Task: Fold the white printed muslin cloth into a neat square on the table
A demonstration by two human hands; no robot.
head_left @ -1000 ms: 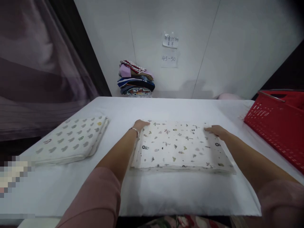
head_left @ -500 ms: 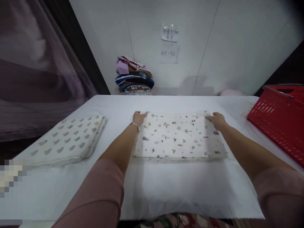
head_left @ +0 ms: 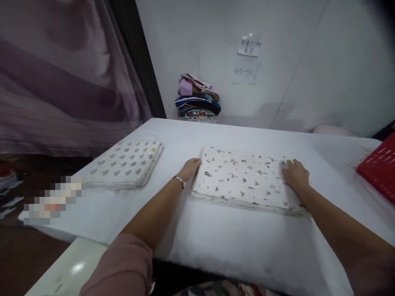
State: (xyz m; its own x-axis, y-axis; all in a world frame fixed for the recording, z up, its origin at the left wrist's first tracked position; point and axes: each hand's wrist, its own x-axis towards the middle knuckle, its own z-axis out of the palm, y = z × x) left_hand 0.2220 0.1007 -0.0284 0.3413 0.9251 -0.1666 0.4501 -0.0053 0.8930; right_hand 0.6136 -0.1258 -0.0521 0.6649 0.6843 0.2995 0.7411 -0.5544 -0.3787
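A folded white cloth (head_left: 237, 176) printed with small palm trees and other motifs lies on the white table, its layers showing along the front edge. At its left edge, my left hand (head_left: 191, 169) has its fingers closed on the cloth's side; the underside of the grip is hidden. My right hand (head_left: 296, 174) rests on the cloth's right end, palm down with the fingers somewhat apart. To the left lies a second folded white cloth (head_left: 126, 164) with grey leaf-like shapes, touched by neither hand.
The white table (head_left: 247, 238) reaches back to a wall with two paper notes (head_left: 245, 72). A stack of folded fabrics (head_left: 199, 96) stands at the back. At the right edge is a red basket (head_left: 381, 166). A mauve curtain (head_left: 61, 82) hangs on the left.
The view has swung left, so things appear further right. My right hand has shifted from the cloth's far right corner onto its top. My left hand has slid down its left edge.
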